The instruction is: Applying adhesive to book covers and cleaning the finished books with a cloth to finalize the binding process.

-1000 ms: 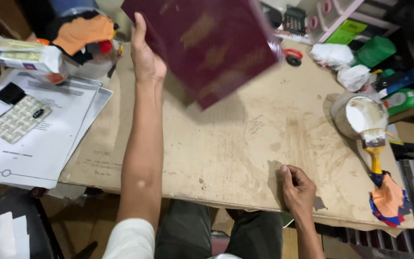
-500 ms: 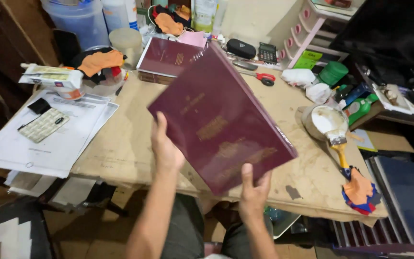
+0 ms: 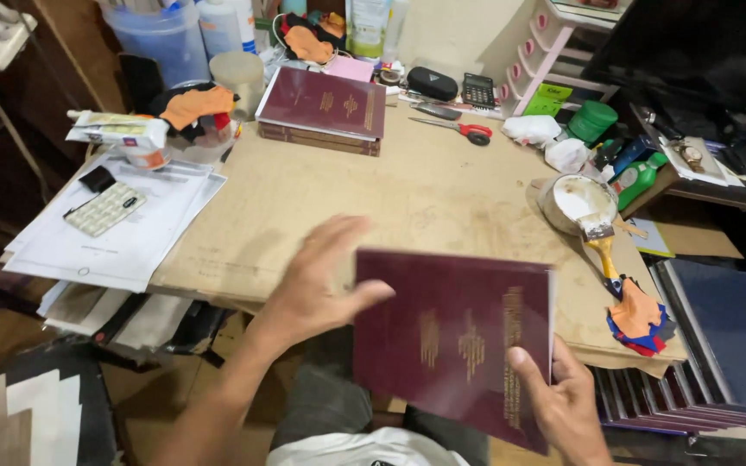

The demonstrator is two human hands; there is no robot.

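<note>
1. The maroon book (image 3: 455, 341) now lies low over the near edge of the table (image 3: 407, 207), cover up; half a second ago it was raised and tilted.
2. Right hand (image 3: 563, 401) grips its lower right corner, thumb on the cover.
3. Left hand (image 3: 325, 280), fingers spread open, touches its left edge.
4. The stack of matching books (image 3: 321, 108) stays at the far side.

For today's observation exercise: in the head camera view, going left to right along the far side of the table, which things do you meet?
Orange cloth → stack of maroon books → black case → red-handled scissors → white crumpled cloth → green round lid.
</note>
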